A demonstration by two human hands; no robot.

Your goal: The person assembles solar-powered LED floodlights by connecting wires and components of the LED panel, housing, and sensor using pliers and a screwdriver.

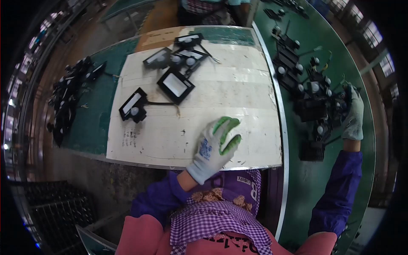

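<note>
My left hand [216,146], in a whitish glove with green-coated fingers, is over the white board [246,97]. Its fingers and thumb are apart with nothing between them. Far to the right, my gloved right hand [354,117] reaches over a green bench [348,170] and touches the edge of a cluster of black sensor lamps [312,108]. Its fingertips are partly hidden, so a grip cannot be made out. Up and left of my left hand lie a black lamp [175,86] with a pale rectangular panel and another lamp [134,105] with a round white dome and a cable.
Several more lamps [187,57] lie overlapping at the board's far end. A dark heap of lamps [72,95] covers part of the green surface at left. A metal edge strip [276,91] divides board and bench. Another person [212,10] is at the far side.
</note>
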